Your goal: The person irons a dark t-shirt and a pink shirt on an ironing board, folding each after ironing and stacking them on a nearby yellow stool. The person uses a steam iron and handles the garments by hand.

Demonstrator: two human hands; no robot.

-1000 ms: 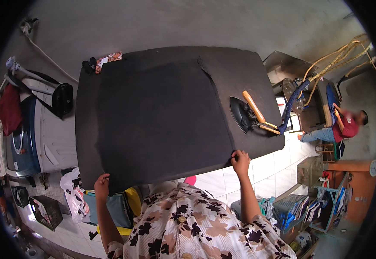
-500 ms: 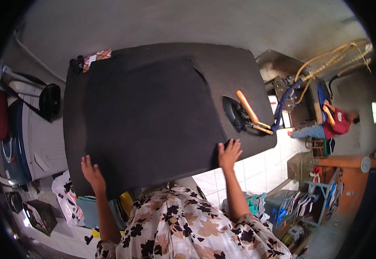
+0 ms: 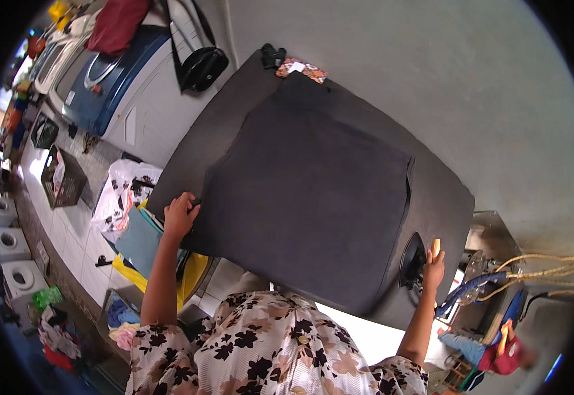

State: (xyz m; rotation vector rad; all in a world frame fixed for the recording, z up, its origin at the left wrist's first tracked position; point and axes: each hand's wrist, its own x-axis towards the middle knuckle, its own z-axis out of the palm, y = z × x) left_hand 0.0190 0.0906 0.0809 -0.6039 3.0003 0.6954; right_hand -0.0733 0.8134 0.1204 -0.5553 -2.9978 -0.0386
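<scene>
One hand (image 3: pixel 434 268), the right, seemingly grips the iron (image 3: pixel 411 258).

Shirt (image 3: pixel 260 342) up front, loose cut, off-white ground, fine zigzag texture showing! Black leaf shapes scattered all over, tan and beige ones crowding in alongside. Pale round button (image 3: pixel 302 340) at middle. Left sleeve (image 3: pixel 158 355), right sleeve (image 3: pixel 399 380): both short, same leafy print, forearms (image 3: pixel 160 289) bare beyond.

Left hand (image 3: pixel 180 214): fingers loosely bent, thumb held apart.
Left forearm (image 3: pixel 160 283): bare, extended forward.
Right hand (image 3: pixel 434 268): fingers curled in a grip.
Right forearm (image 3: pixel 419 329): bare, extended forward, slanting outward.
</scene>
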